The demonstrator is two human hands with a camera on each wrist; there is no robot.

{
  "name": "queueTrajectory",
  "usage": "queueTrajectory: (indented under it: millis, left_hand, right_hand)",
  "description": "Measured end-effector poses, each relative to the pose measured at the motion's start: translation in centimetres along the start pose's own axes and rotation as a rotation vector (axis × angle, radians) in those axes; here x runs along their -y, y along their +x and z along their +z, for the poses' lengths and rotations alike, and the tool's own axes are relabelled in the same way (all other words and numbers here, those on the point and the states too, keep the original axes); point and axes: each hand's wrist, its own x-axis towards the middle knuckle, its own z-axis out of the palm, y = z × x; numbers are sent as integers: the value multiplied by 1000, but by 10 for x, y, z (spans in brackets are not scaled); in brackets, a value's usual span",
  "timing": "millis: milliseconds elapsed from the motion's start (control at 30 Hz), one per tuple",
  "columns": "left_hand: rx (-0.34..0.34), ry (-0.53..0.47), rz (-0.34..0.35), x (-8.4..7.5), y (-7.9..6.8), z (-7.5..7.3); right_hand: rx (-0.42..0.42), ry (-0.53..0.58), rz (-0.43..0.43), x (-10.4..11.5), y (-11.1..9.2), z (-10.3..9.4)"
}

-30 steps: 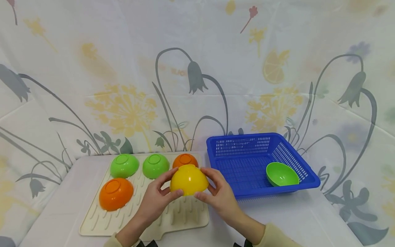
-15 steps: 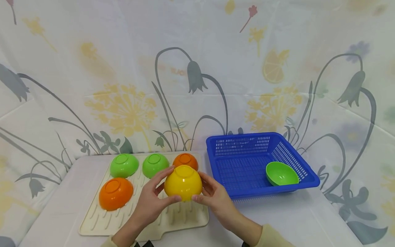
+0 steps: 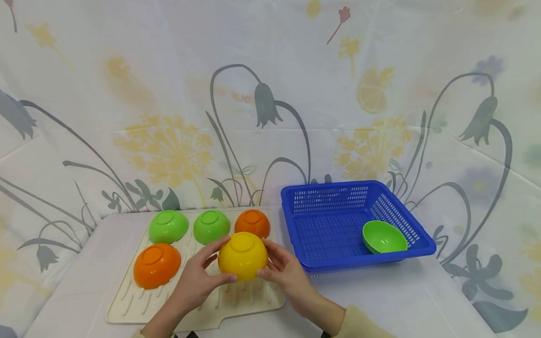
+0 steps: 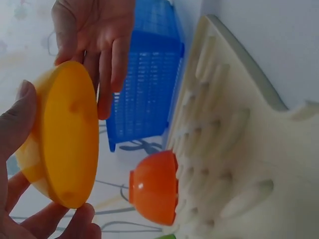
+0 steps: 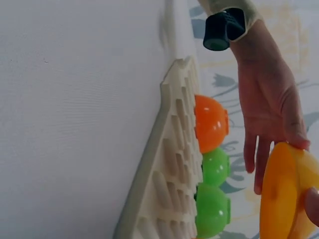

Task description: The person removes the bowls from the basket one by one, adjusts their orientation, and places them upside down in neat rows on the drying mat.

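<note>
A yellow bowl [image 3: 243,256], turned upside down, is held between both hands above a cream drying mat [image 3: 253,303]. My left hand [image 3: 196,279] grips its left side and my right hand [image 3: 287,277] grips the right, thumbs on the near side. In the left wrist view, the yellow bowl [image 4: 70,134] hangs apart from the mat. Bottom up on the mat lie a green bowl [image 3: 168,226], a second green bowl [image 3: 212,226], an orange bowl [image 3: 252,222] behind the yellow one, and another orange bowl [image 3: 156,266] at the left.
To the right of the mat stands a blue perforated basket [image 3: 325,234]. Inside its right side rests a green bowl [image 3: 384,238], opening upward. A white cloth [image 3: 363,300] covers the table, and a flower-printed curtain [image 3: 190,94] hangs behind.
Both hands have brought the yellow bowl a little left and down, toward the front of the mat. It has tilted so more of its base shows.
</note>
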Motion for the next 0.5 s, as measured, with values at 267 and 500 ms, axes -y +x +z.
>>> queueTrajectory:
  millis: [267, 500]
  left_hand:
    - [1, 137, -67, 12, -1, -5]
    - [-1, 170, -100, 22, -3, -10]
  right_hand:
    - [-78, -16, 47, -12, 7, 15]
    - [-195, -128, 68, -27, 19, 30]
